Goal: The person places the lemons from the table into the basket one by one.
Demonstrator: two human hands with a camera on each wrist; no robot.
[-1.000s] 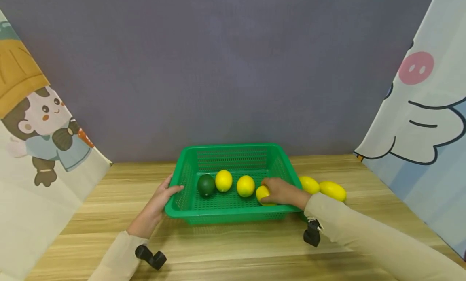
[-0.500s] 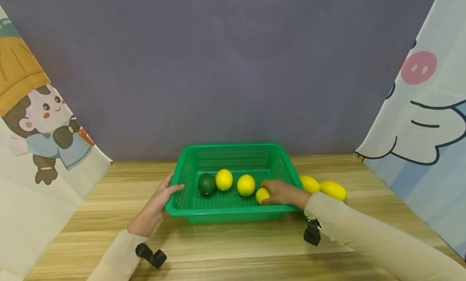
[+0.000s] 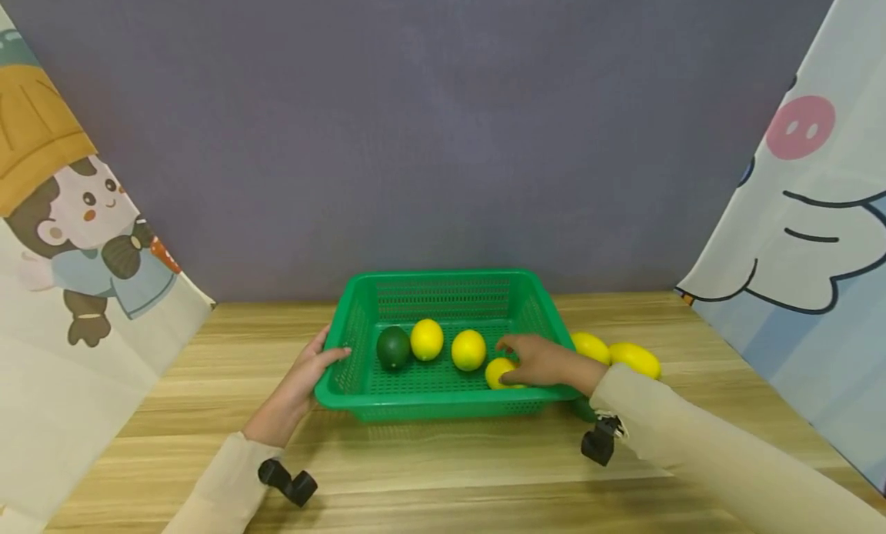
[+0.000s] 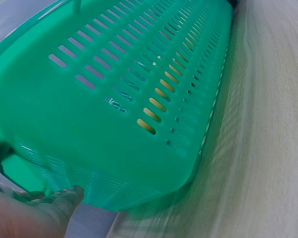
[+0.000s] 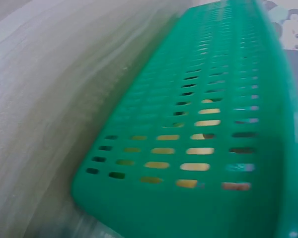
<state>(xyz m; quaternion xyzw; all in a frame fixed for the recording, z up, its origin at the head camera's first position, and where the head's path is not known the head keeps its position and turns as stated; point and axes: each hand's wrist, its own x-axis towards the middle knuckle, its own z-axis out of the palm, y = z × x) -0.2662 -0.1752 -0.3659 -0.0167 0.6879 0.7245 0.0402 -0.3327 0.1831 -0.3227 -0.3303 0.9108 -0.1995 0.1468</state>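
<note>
A green plastic basket with slotted walls stands on the table. My left hand grips its left end, thumb over the rim; the fingers lie against the outer wall in the left wrist view. Inside are a dark green, avocado-like fruit and three lemons: one lemon beside it, another lemon in the middle, and a lemon at the front right. Over that last lemon is my right hand, fingers spread apart from it, thumb near its side. In the right wrist view the basket wall hides this hand.
Two yellow, elongated fruits, a nearer one and a farther-right one, lie right of the basket. A dark green item shows partly below the basket's right front corner. A grey backdrop rises behind the wooden table.
My right hand's fingers have loosened from the front-right lemon and lifted slightly, the wrist shifting a little right. The left hand keeps its hold on the basket.
</note>
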